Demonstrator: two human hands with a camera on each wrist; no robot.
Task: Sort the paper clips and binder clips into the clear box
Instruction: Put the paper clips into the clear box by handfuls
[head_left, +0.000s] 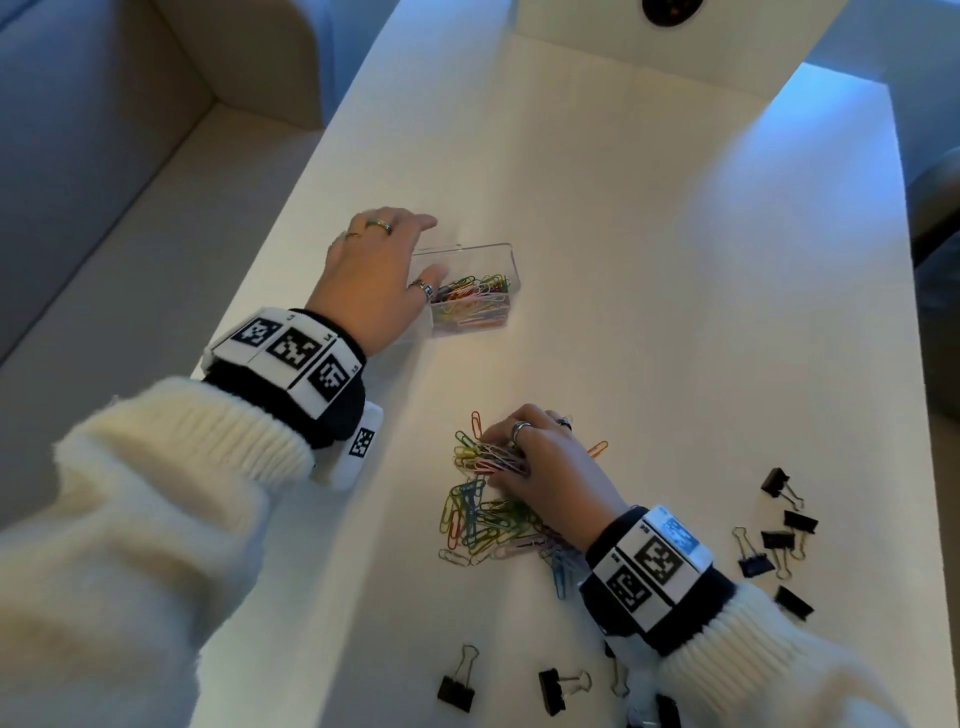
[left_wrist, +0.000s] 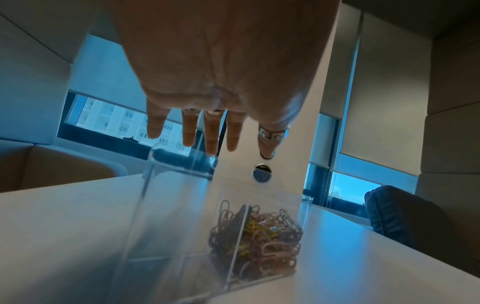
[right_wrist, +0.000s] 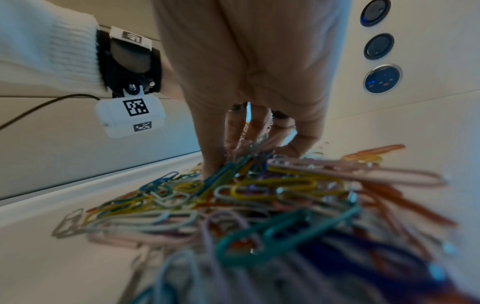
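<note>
Clearly, the step in hand is gathering another bunch of paper clips for the clear box (head_left: 470, 291), and the work is best read from the left side across.

At the left, the left hand (head_left: 376, 280) is lying over the near-left end of the box with fingers straight and relaxed, the thumb reaching over the rim; it is steadying rather than gripping. The wrist view is showing a divider inside the box (left_wrist: 235, 236), with coloured clips filling the right compartment and the left compartment looking bare, though blur is making that uncertain. Keeping this hand light but planted is sensible, since the box is likely to slide on the smooth white table (head_left: 649, 260) when clips drop in. The thumb is partly covering the opening, so I would be drawing it back before the drop.

Moving right, the right hand (head_left: 540, 462) is curling its fingers into the top of the loose paper clip pile (head_left: 483, 504), pinching a tangle of them. The right wrist view is showing the fingertips (right_wrist: 233, 131) buried among the clips. Clips hook into one another, so a slow lift with a small shake should be shedding trailing strands over the pile rather than over the table between pile and box.

Furthest right and along the near edge, the black binder clips (head_left: 779, 540) are lying scattered and untouched, well apart from the box. They are probably belonging in the other compartment.
</note>
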